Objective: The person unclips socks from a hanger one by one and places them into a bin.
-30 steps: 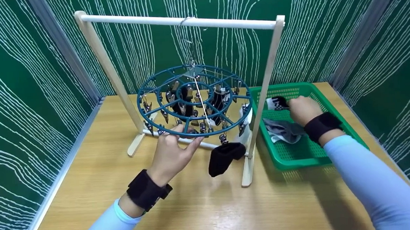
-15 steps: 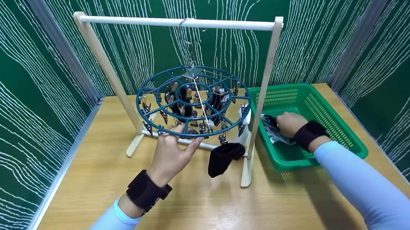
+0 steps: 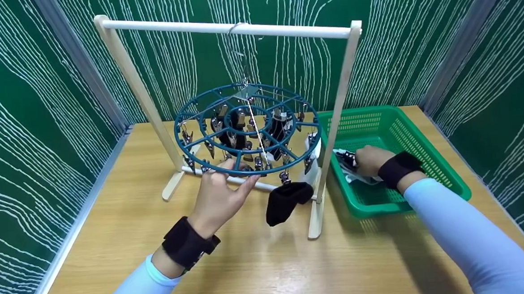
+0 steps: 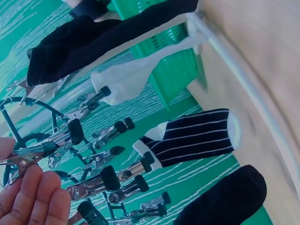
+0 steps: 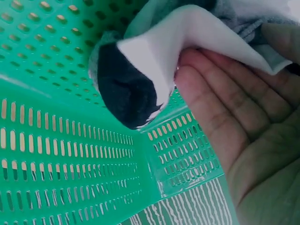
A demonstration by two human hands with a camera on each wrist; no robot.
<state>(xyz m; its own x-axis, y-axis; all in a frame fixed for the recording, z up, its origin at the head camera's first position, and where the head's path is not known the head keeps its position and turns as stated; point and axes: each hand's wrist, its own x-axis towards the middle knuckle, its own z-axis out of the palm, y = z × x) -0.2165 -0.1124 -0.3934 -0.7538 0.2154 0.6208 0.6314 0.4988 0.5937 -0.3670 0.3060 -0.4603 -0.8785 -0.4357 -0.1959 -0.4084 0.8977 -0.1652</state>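
Observation:
A teal round clip hanger point(image 3: 178, 129) hangs from a white wooden rack point(image 3: 229, 28). My left hand point(image 3: 219, 192) grips its front rim, fingers over the top and thumb below. In the left wrist view the fingers point(image 4: 33, 197) lie beside a metal clip point(image 4: 23, 157). A black sock point(image 3: 287, 201) dangles from a front clip, and a white sock point(image 3: 312, 171) hangs by the right post. Also clipped up are a striped sock point(image 4: 192, 138) and further black socks point(image 4: 93, 42). My right hand point(image 3: 370, 159) is down in the green basket point(image 3: 423, 134), gripping a white, grey and black sock point(image 5: 154, 61).
The rack stands on a wooden table point(image 3: 259, 263) closed in by green patterned walls. The basket sits right of the rack's right post point(image 3: 333, 130). Several free metal clips point(image 4: 93, 183) hang under the hanger.
My right hand moved from the far part of the basket to its near left side, carrying a black-and-white sock onto the grey one there. The left hand and hanger stayed put.

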